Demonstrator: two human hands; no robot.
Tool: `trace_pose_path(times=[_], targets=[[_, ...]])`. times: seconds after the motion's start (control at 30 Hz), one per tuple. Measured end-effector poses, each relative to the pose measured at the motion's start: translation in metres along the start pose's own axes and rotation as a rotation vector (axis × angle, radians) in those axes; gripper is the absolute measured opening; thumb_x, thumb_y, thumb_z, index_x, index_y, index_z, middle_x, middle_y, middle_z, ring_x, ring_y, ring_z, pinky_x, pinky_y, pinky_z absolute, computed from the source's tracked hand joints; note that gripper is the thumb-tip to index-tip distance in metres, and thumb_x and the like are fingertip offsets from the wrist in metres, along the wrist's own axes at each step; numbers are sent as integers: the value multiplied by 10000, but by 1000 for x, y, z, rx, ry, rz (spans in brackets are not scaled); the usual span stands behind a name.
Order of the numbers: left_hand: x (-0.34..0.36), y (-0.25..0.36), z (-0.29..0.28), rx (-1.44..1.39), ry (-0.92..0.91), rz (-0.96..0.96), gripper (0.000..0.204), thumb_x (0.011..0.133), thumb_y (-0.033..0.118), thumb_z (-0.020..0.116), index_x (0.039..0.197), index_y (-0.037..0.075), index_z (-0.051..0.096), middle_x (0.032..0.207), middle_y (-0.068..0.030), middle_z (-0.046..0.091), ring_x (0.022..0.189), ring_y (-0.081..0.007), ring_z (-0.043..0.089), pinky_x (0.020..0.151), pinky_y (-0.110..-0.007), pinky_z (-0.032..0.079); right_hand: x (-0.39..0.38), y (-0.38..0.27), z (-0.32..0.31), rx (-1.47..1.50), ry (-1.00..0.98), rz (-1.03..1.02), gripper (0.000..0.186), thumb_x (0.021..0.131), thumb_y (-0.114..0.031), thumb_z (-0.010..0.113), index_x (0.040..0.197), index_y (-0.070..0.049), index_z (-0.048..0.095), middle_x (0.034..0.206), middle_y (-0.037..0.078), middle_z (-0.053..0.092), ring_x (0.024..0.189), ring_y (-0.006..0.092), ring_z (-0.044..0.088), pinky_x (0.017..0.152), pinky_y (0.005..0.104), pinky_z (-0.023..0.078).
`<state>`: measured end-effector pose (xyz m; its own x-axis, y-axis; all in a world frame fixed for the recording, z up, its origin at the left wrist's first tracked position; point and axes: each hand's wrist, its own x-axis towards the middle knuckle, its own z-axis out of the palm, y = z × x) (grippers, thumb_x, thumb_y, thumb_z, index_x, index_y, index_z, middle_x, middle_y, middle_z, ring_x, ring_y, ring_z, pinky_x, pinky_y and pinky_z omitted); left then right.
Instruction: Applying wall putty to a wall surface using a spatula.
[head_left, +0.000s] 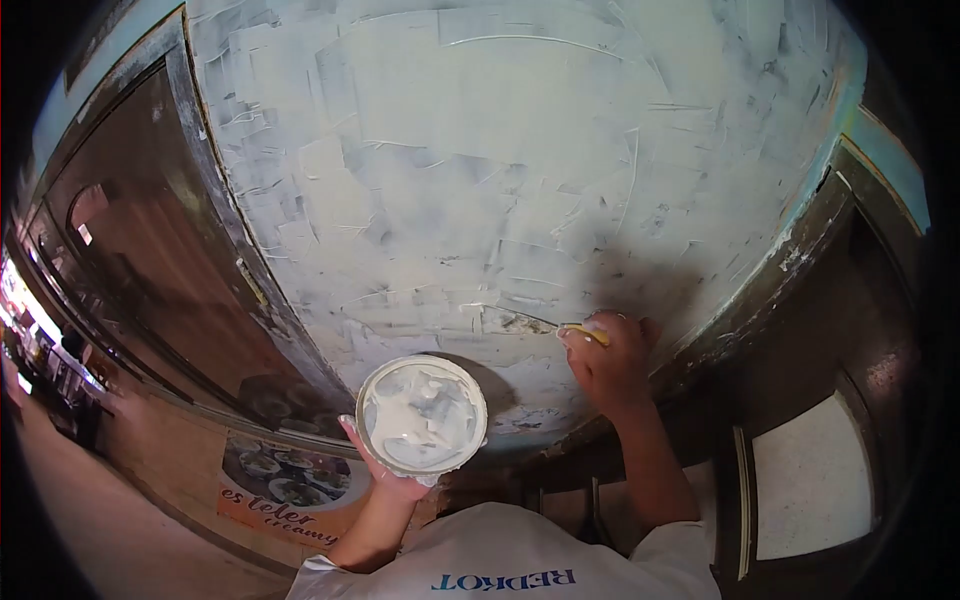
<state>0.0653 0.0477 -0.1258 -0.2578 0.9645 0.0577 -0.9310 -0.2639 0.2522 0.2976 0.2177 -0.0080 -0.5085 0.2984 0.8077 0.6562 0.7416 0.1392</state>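
My left hand (pixel 388 478) grips a round white tub (pixel 478 398) from below and its left side. White putty (pixel 425 415) is smeared over the inside of the tub, its top facing up. With bent fingers, my right hand (pixel 612 362) holds a putty knife (pixel 585 332) by its yellow handle. The thin blade points left, its edge against or very close to the wall (pixel 430 110); actual contact is hard to tell. White smears mark my right fingers. Uneven, pale putty patches and ridges cover the wall, with a darker rough spot beside the blade.
A dark wooden door frame (pixel 215 165) with glass stands left of the wall, and another dark frame (pixel 800 240) stands right. Low at right is a pale panel (pixel 812 480). A printed banner (pixel 285 485) hangs or lies at lower left, beside brown floor (pixel 130 470).
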Motion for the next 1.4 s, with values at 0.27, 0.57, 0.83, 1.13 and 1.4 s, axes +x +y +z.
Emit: trace_pose_path(times=[0.27,0.57,0.83,1.13,1.4], targets=[[3,-2,6,93,-45,-1,990,820,886,360,1561,232,305,1592,-106,330,1414,-384,372,1129,-616,338,7,-16,10,51,10,-18,281,702,-153,798,956,-263,751,1002,-4,596,967,224,557,873,450,330],[0,2,10,120,-101,21,963,853,865,311,1572,224,290,1611,-115,294,1430,-412,345,1125,-665,315,-4,-7,-2,14,9,46,216,739,-201,792,939,-273,747,1028,-18,587,968,195,564,869,456,318],[-4,1,13,-52,-123,14,946,856,859,323,1555,220,332,1604,-109,310,1420,-401,362,1130,-634,333,0,-13,4,-35,-7,56,243,718,-205,801,945,-269,742,1033,-18,590,947,215,561,860,470,317],[-6,1,13,-21,-139,21,950,856,856,338,1555,212,332,1601,-107,319,1414,-393,373,1132,-614,342,-7,-16,-2,27,51,57,280,707,-183,795,962,-282,738,1033,-8,593,950,219,564,868,475,321],[-7,2,10,27,-82,53,946,855,847,370,1554,211,335,1599,-101,327,1415,-391,375,1131,-618,339,-13,-3,3,-16,11,146,296,710,-180,798,982,-281,742,1042,-1,588,975,217,553,870,470,317]])
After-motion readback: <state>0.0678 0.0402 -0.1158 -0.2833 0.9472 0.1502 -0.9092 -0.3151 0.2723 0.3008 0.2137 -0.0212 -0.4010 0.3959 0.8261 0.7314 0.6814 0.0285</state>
